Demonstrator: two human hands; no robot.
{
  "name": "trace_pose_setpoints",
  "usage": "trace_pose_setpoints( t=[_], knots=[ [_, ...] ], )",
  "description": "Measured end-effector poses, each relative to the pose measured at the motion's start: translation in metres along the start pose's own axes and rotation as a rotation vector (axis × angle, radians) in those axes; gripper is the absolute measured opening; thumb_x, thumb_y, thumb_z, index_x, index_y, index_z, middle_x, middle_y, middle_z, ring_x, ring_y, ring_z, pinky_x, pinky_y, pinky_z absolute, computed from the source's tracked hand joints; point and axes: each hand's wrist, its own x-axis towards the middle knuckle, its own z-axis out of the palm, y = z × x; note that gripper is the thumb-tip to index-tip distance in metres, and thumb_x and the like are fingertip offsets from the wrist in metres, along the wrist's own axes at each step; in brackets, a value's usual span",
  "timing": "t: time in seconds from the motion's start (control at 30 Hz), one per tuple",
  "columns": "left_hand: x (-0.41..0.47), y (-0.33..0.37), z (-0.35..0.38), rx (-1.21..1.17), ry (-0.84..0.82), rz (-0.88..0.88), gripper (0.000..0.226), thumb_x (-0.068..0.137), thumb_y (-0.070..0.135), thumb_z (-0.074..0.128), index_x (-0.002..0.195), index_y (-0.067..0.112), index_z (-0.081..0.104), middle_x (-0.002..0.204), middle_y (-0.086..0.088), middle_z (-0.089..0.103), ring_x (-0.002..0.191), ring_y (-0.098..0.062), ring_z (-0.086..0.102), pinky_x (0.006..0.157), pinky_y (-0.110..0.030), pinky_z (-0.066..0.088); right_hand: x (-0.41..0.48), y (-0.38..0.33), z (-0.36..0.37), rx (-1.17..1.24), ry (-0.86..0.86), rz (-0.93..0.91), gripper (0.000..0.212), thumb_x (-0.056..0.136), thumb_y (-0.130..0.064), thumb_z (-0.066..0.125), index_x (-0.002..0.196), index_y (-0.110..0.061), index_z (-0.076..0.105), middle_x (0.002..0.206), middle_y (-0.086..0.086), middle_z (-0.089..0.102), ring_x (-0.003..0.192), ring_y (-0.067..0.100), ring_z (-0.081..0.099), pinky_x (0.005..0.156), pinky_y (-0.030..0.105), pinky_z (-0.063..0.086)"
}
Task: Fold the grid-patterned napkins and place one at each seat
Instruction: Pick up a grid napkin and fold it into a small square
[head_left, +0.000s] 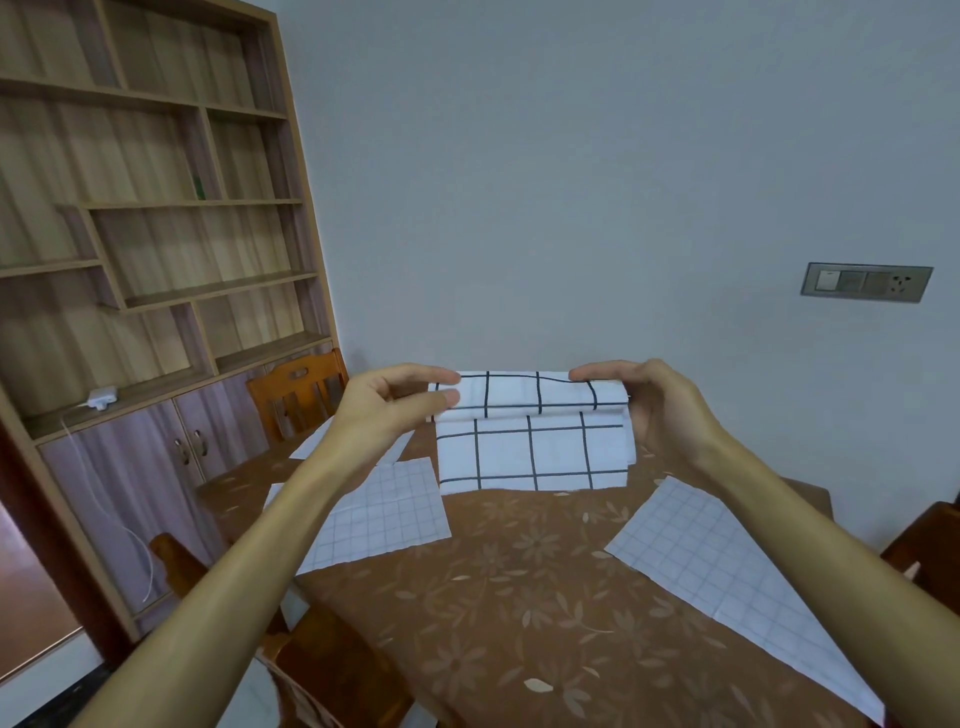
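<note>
**Fold held in mid-air: the loose layers could slip**

The left hand (400, 402) pinches the left end of the bold-grid napkin (530, 447) between thumb and fingertips. The right hand (641, 402) grips the right end, fingers curled over the top fold. The napkin hangs clear above the far part of the table (519, 597), toward twelve o'clock, with its top rolled over and the lower layers hanging free.

At the right edge the layers already sit slightly out of line. Because only the top corners are held, lowering it unevenly would probably set a skewed crease, and a loosened pinch could let the fold open.

Flat fine-grid napkins lie at nine o'clock (384, 514) and four o'clock (727, 571). The hanging hem could drag across either one if the napkin is swept low toward a seat, such as the wooden chair (298, 395) at ten o'clock.
</note>
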Motion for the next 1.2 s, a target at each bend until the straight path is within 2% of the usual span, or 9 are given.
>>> trace_pose_setpoints(
  t=[0.13,0.27,0.43,0.57,0.77,0.87,1.0,1.1,1.2],
  knots=[
    [-0.003,-0.004,0.000,-0.021,0.051,0.054,0.030,0.081,0.011,0.080,0.109,0.021,0.075,0.099,0.008,0.077,0.097,-0.013,0.072,0.086,-0.031,0.059,0.001,0.007,-0.006,-0.185,-0.067,-0.049,0.043,0.087,-0.034,0.071,0.130,-0.031,0.062,0.117,0.004,0.074,0.107,0.025,0.072,0.092,0.043,0.055],
    [-0.004,-0.003,0.004,-0.102,0.048,0.050,0.049,0.085,0.010,0.075,0.130,0.020,0.061,0.066,0.016,0.064,0.073,-0.005,0.066,0.083,-0.027,0.054,-0.002,0.011,0.000,-0.168,-0.129,-0.050,0.042,0.088,-0.010,0.072,0.128,-0.021,0.062,0.110,0.006,0.077,0.101,0.026,0.075,0.084,0.038,0.061],
    [-0.008,-0.007,0.000,-0.092,-0.139,-0.085,0.051,0.088,0.021,0.072,0.137,0.020,0.055,0.118,-0.001,0.075,0.109,-0.020,0.072,0.099,-0.047,0.055,-0.002,0.012,0.005,-0.170,-0.042,-0.098,0.033,0.090,-0.011,0.071,0.122,-0.016,0.068,0.109,0.005,0.078,0.099,0.024,0.075,0.085,0.040,0.062],
    [-0.011,-0.010,0.001,-0.062,-0.178,-0.078,0.048,0.091,0.010,0.068,0.137,0.016,0.056,0.115,-0.007,0.076,0.103,-0.026,0.074,0.088,-0.044,0.061,0.000,0.012,0.004,-0.206,0.004,-0.120,0.028,0.090,-0.010,0.072,0.118,-0.014,0.071,0.108,0.003,0.078,0.099,0.022,0.075,0.086,0.040,0.061],
    [-0.005,-0.016,-0.006,-0.109,-0.137,-0.074,0.032,0.093,0.001,0.064,0.121,0.013,0.069,0.109,-0.002,0.077,0.093,-0.017,0.074,0.072,-0.024,0.059,0.003,0.014,0.003,-0.212,-0.002,-0.129,0.016,0.093,0.001,0.065,0.102,-0.009,0.073,0.062,-0.016,0.069,0.048,-0.004,0.061,0.045,0.006,0.041],
    [-0.004,-0.015,-0.009,-0.200,-0.210,-0.128,0.031,0.097,-0.004,0.048,0.118,0.003,0.070,0.114,-0.011,0.074,0.099,-0.022,0.073,0.075,-0.026,0.059,0.005,0.014,0.002,-0.277,0.008,-0.127,0.018,0.092,0.001,0.064,0.098,-0.010,0.076,0.075,-0.014,0.073,0.061,-0.004,0.062,0.051,0.007,0.041],
    [-0.004,-0.016,-0.011,-0.378,-0.301,-0.224,0.047,0.094,0.029,0.049,0.113,-0.009,0.068,0.118,-0.020,0.071,0.108,-0.035,0.069,0.089,-0.045,0.060,0.006,0.014,0.004,-0.309,-0.002,-0.115,0.035,0.089,0.009,0.056,0.088,-0.016,0.079,0.103,-0.002,0.078,0.098,0.015,0.072,0.083,0.024,0.054],
    [-0.006,-0.020,-0.005,-0.115,-0.313,-0.168,0.037,0.091,0.037,0.065,0.112,0.007,0.073,0.108,-0.009,0.075,0.104,-0.029,0.070,0.085,-0.038,0.060,0.008,0.016,0.006,-0.329,-0.041,-0.116,0.045,0.089,0.011,0.051,0.080,-0.023,0.079,0.106,-0.002,0.078,0.106,0.019,0.072,0.093,0.033,0.054],
    [-0.010,-0.022,0.001,0.058,-0.436,-0.177,0.043,0.082,0.032,0.075,0.122,0.022,0.067,0.101,-0.005,0.077,0.095,-0.022,0.073,0.080,-0.030,0.057,0.011,0.019,0.010,-0.310,-0.044,-0.126,0.041,0.094,0.007,0.047,0.101,-0.019,0.076,0.109,0.001,0.077,0.108,0.019,0.071,0.093,0.034,0.055]
  ],
)
